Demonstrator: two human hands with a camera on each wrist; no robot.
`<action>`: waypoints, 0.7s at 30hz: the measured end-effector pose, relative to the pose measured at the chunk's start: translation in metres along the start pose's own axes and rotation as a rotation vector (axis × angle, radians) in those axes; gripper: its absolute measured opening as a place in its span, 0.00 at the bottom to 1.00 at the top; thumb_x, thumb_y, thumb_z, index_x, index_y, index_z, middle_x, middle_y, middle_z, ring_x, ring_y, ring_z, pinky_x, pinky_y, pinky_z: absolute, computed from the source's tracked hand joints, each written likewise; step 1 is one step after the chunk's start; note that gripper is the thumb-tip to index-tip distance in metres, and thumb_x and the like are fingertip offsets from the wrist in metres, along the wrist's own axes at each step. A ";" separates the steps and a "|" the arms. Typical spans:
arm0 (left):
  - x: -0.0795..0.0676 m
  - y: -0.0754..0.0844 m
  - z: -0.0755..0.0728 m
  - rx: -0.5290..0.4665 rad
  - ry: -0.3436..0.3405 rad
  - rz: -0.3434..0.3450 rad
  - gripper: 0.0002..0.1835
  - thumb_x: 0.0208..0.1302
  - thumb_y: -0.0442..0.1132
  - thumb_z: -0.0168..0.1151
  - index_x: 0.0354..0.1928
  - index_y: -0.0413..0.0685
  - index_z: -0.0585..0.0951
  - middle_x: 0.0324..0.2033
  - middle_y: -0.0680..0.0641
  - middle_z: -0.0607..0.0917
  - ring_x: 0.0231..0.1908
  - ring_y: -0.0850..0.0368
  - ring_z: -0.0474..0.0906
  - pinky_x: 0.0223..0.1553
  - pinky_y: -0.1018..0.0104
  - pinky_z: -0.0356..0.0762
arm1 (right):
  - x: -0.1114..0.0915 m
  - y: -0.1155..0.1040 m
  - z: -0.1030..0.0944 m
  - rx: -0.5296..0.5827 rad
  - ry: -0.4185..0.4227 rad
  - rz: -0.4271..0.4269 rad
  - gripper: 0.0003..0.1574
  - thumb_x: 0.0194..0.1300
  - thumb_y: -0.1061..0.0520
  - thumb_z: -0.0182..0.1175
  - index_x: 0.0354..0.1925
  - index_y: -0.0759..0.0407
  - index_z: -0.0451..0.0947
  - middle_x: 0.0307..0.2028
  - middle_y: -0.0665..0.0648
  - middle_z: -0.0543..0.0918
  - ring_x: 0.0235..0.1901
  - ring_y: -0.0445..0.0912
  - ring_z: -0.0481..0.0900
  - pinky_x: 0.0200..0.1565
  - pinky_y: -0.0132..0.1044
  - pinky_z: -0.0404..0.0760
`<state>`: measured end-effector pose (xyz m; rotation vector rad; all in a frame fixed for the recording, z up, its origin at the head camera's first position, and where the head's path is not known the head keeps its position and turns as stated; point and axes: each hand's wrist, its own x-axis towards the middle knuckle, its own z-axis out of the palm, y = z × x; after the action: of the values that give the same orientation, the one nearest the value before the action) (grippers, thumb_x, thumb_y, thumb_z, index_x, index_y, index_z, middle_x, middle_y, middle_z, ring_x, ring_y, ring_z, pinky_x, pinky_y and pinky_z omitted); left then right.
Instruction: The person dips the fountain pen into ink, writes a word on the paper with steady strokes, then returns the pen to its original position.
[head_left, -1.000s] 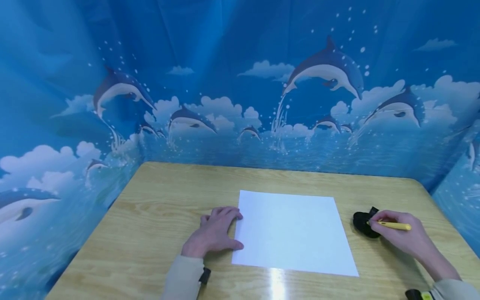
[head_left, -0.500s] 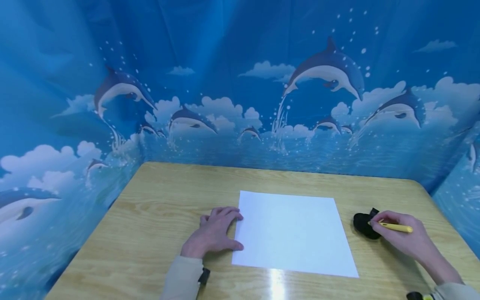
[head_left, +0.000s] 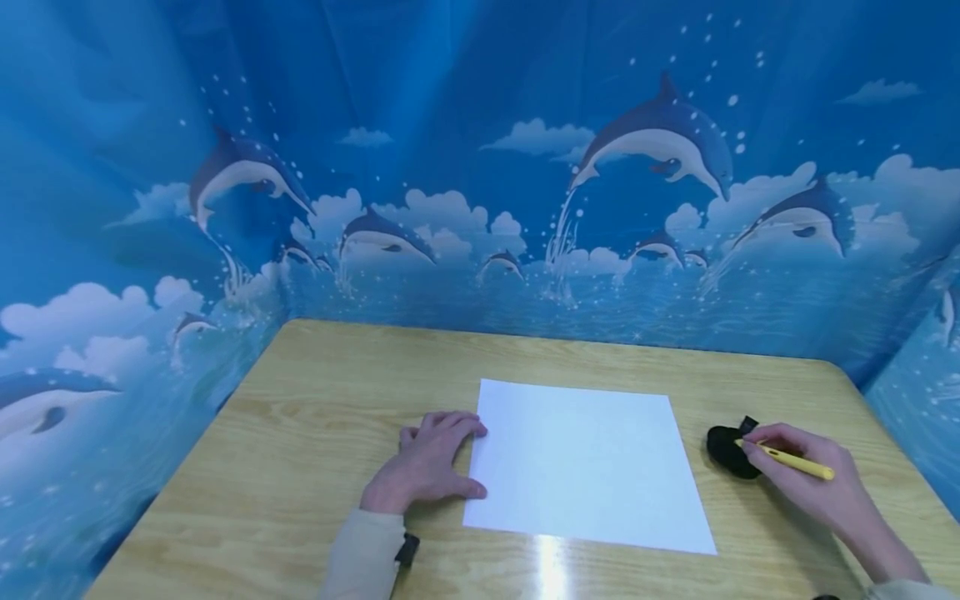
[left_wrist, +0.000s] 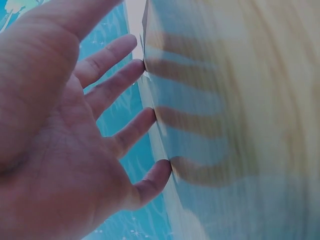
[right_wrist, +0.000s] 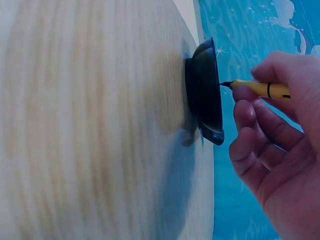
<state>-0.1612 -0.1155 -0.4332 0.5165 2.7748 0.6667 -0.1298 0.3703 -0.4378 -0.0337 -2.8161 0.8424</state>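
Observation:
A blank white sheet of paper (head_left: 588,467) lies on the wooden table. My left hand (head_left: 426,468) rests at its left edge, index finger and thumb reaching onto the margin. In the left wrist view the fingers (left_wrist: 117,92) are spread, their tips on the tabletop. On the right, my right hand (head_left: 817,479) pinches a yellow pen (head_left: 806,465) between thumb and fingers. The pen's dark pointed tip (right_wrist: 226,84) is right at the open face of a small black dish (right_wrist: 204,92), which stands on the table with a short tab at its side.
The light wood table (head_left: 330,375) has rounded back corners. Behind and beside it hangs a blue curtain (head_left: 450,167) printed with dolphins and clouds. The black dish stands to the right of the paper, a short gap apart.
The pen's rear end has swung down toward me and slightly right, while its tip stays over the black dish. The left hand and the paper hold their places.

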 end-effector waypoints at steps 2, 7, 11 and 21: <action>0.001 -0.001 0.000 0.006 -0.004 0.005 0.43 0.48 0.61 0.79 0.67 0.59 0.76 0.74 0.51 0.70 0.74 0.37 0.59 0.65 0.24 0.58 | -0.001 -0.001 0.002 0.019 0.008 -0.002 0.08 0.68 0.48 0.69 0.42 0.49 0.87 0.34 0.43 0.89 0.32 0.19 0.74 0.30 0.23 0.74; 0.001 -0.002 0.000 -0.004 -0.013 0.009 0.42 0.49 0.60 0.79 0.67 0.60 0.77 0.74 0.50 0.69 0.74 0.37 0.60 0.64 0.25 0.59 | -0.003 -0.008 0.005 0.057 0.031 -0.014 0.08 0.67 0.48 0.69 0.42 0.48 0.87 0.33 0.41 0.89 0.33 0.19 0.75 0.31 0.20 0.74; 0.001 -0.002 0.000 -0.009 -0.018 0.004 0.41 0.49 0.60 0.79 0.66 0.61 0.77 0.74 0.50 0.70 0.74 0.38 0.60 0.64 0.26 0.59 | -0.003 -0.017 0.007 0.066 0.044 -0.018 0.08 0.66 0.48 0.70 0.41 0.47 0.88 0.32 0.32 0.86 0.34 0.18 0.74 0.33 0.19 0.73; 0.002 -0.002 -0.001 -0.002 -0.011 0.015 0.44 0.47 0.62 0.79 0.68 0.60 0.75 0.75 0.50 0.69 0.74 0.36 0.60 0.64 0.25 0.59 | -0.003 -0.039 0.016 0.142 0.046 -0.096 0.05 0.66 0.53 0.71 0.40 0.49 0.88 0.34 0.35 0.88 0.37 0.19 0.77 0.38 0.15 0.74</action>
<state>-0.1637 -0.1172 -0.4332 0.5400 2.7625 0.6679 -0.1288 0.3292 -0.4303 0.1007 -2.6849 1.0026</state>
